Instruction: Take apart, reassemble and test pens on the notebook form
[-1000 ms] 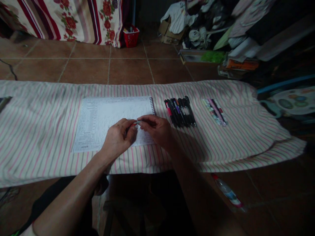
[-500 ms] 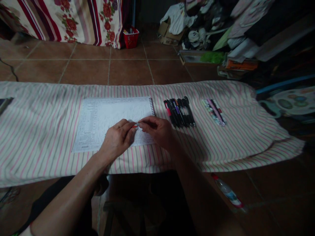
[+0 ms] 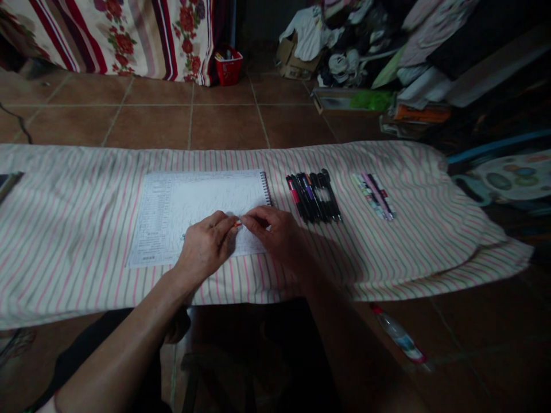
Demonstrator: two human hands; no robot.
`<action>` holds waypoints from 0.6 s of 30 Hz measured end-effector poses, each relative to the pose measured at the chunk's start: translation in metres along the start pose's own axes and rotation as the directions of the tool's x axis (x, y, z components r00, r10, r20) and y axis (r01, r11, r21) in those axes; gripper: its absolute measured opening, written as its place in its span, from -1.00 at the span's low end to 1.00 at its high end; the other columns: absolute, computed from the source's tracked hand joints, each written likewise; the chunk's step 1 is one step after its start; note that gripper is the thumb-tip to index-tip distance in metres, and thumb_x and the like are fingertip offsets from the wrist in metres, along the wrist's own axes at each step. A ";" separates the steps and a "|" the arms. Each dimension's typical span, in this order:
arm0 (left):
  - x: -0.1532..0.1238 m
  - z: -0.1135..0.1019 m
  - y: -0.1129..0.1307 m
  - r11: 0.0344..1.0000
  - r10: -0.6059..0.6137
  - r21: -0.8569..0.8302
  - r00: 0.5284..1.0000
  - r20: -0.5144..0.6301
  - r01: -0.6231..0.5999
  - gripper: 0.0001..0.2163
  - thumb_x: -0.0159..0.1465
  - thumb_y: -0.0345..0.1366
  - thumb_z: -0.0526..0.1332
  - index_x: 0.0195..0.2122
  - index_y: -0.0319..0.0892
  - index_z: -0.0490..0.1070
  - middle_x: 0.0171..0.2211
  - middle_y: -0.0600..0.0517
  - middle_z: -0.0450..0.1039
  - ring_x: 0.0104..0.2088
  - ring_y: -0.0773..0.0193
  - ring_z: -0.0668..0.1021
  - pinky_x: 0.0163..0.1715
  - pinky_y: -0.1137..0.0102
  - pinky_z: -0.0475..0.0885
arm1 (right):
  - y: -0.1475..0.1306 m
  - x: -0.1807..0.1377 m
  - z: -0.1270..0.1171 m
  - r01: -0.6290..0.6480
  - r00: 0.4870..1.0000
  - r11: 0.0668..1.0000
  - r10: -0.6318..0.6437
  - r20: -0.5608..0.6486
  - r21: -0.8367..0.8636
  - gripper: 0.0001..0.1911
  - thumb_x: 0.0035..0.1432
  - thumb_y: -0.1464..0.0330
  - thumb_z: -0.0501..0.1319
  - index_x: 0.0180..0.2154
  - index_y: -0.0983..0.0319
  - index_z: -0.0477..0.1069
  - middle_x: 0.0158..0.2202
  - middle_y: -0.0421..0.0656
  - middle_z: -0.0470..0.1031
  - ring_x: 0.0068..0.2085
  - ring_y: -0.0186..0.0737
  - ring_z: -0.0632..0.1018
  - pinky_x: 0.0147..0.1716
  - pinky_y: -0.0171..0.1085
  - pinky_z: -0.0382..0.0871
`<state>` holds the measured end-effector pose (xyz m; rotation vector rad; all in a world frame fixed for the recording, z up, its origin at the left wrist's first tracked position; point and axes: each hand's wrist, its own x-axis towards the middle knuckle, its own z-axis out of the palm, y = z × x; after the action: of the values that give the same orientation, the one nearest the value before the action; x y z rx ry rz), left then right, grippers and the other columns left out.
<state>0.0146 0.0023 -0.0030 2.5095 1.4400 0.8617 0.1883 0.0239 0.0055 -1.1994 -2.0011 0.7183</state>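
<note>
Over the spiral notebook (image 3: 206, 192), my left hand (image 3: 204, 241) is closed around a slim pen (image 3: 238, 224). Only its red-orange end shows past the fingertips, and a small greenish bit peeks out behind the hand. Thumb and forefinger of my right hand (image 3: 275, 229) are pinched together at that end of the pen; what exactly lies between them is too small to make out. Beneath the notebook's page area, a printed sheet (image 3: 148, 229) shows along the left. Right of the notebook lies a row of several pens (image 3: 314, 198), mostly black, one with a red section.
A few patterned and pink pens (image 3: 374, 197) lie farther right on the striped cloth (image 3: 86, 229). A dark object (image 3: 7, 183) sits at the left edge. On the floor are a plastic bottle (image 3: 400, 335), a red basket (image 3: 229, 67) and a cardboard box (image 3: 297, 63).
Both hands have shifted slightly downward, and the fingertips of my right hand have turned a little. The red-orange end is still between the hands; the surrounding things have not moved.
</note>
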 end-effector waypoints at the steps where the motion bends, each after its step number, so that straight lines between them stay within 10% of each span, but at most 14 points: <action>1: 0.000 0.000 0.001 1.000 0.003 0.009 1.000 -0.001 -0.003 -0.74 0.34 -0.31 -0.01 -0.20 -0.28 0.46 -0.37 -0.06 0.46 -0.41 0.27 0.52 -0.44 0.39 0.47 | 0.000 0.000 0.000 0.011 1.000 1.000 -0.011 0.000 -0.023 -0.74 0.23 0.26 0.11 -0.42 0.25 0.43 -0.46 -0.18 0.46 -0.42 -0.35 0.44 -0.38 -0.33 0.26; 11: 0.002 -0.003 0.003 1.000 0.024 -0.007 1.000 0.000 -0.024 -0.74 0.34 -0.31 0.00 -0.17 -0.27 0.45 -0.38 -0.05 0.46 -0.40 0.29 0.51 -0.41 0.40 0.46 | -0.007 0.001 0.005 -0.160 0.987 0.982 0.160 -0.004 -0.097 -0.50 0.26 0.09 0.00 -0.61 0.22 0.32 -0.63 -0.21 0.40 -0.55 -0.37 0.42 -0.47 -0.32 0.19; 18: 0.002 -0.002 -0.002 0.991 -0.129 -0.027 0.991 0.024 0.130 -0.75 0.33 -0.29 0.01 -0.20 -0.24 0.47 -0.38 -0.03 0.47 -0.39 0.28 0.52 -0.42 0.42 0.42 | -0.002 0.000 0.002 -0.205 0.975 0.926 0.221 -0.015 0.317 -0.68 0.13 0.18 0.20 -0.11 0.20 0.42 -0.34 -0.18 0.55 -0.32 -0.30 0.56 -0.30 -0.31 0.43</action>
<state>0.0131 0.0051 -0.0012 2.3670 1.5520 0.8232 0.1853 0.0226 0.0058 -1.2371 -1.6511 1.0608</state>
